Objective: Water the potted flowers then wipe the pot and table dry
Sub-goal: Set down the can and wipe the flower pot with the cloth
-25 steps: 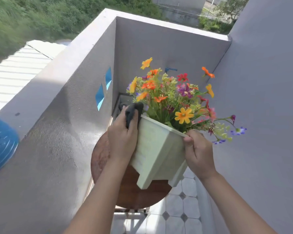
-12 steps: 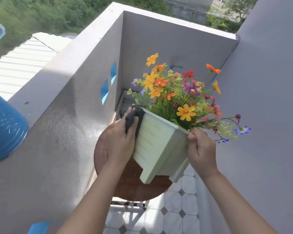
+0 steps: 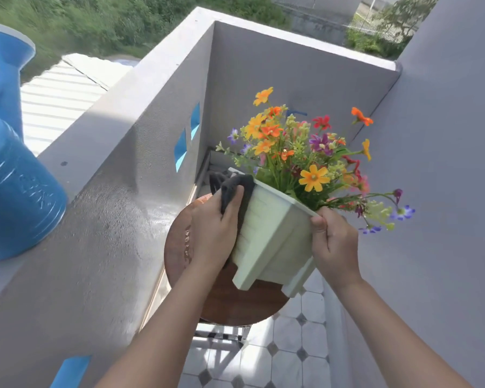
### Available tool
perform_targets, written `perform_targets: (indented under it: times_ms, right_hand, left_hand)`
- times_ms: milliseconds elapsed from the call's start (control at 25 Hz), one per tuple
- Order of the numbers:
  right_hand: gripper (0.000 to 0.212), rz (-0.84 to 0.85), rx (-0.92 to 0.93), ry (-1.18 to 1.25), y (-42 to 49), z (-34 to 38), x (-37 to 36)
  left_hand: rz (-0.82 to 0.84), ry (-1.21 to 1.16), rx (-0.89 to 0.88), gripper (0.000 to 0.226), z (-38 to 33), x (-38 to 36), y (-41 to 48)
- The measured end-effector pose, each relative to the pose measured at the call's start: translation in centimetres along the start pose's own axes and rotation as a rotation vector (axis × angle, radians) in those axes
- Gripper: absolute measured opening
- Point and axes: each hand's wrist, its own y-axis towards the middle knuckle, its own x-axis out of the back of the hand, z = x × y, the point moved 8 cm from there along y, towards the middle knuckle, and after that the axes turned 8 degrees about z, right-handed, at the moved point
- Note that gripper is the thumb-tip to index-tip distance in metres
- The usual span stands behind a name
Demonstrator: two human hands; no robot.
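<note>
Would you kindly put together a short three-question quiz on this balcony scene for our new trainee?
1. True or false: the pot is held upright.
2. Which hand holds the dark cloth against the pot? A) left B) right C) neither
3. Fill in: the blue watering can sits on top of the balcony ____.
Key: 1 false, it is tilted over the round table; 2 A, the left hand, while the right hand grips the rim; 3 wall.
</note>
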Motion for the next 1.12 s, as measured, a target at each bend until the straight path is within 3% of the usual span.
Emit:
perform_targets:
  times_ms: [80,160,280,440,560,760,920,1040,1120]
  right_hand:
    - [0.046,-0.001,-0.05,-0.008,-0.1,-0.5,0.1]
    - [0.048,0.001,-0.068,-0.015,-0.2,-0.9,0.2]
    - [0.047,0.016,-0.072,-0.012,-0.1,-1.0,0.1]
    - [0.042,-0.002,-0.108,0.018,-0.1,-1.7,0.3]
    - [0.041,0.011,-0.089,0.032,0.0,-2.1,-0.1]
    - [0.038,0.018,-0.056,0.061,-0.8,-2.7,0.2]
    - [0.042,0.014,-0.025,0.064,-1.0,-2.2,0.3]
    - [0.04,0.027,0.016,0.059,-0.7,-1.7,0.3]
    - [0.038,0.047,0.038,0.074,-0.5,-1.5,0.2]
  left_hand:
    - [0.058,-0.034,-0.188,0.032,-2.3,-0.5,-1.8]
    - [0.231,-0.07,-0.418,0.038,-4.4,-2.1,-3.5]
    - [0.411,0.061,-0.751,0.041,-3.7,-3.1,-5.5]
    - [0.301,0.189,-0.889,0.031,-0.1,-2.2,-8.6]
    - [0.194,0.149,-0.798,0.037,-0.6,-2.1,-8.2]
    - [0.287,0.021,-0.581,0.042,-3.0,-2.9,-4.1]
    - [0.177,0.235,-0.455,0.04,-1.1,-2.3,-0.5]
    - [0.068,0.2,-0.118,0.03,1.4,-1.2,2.5]
    - [0.084,0.13,0.158,0.048,3.1,-0.6,4.3]
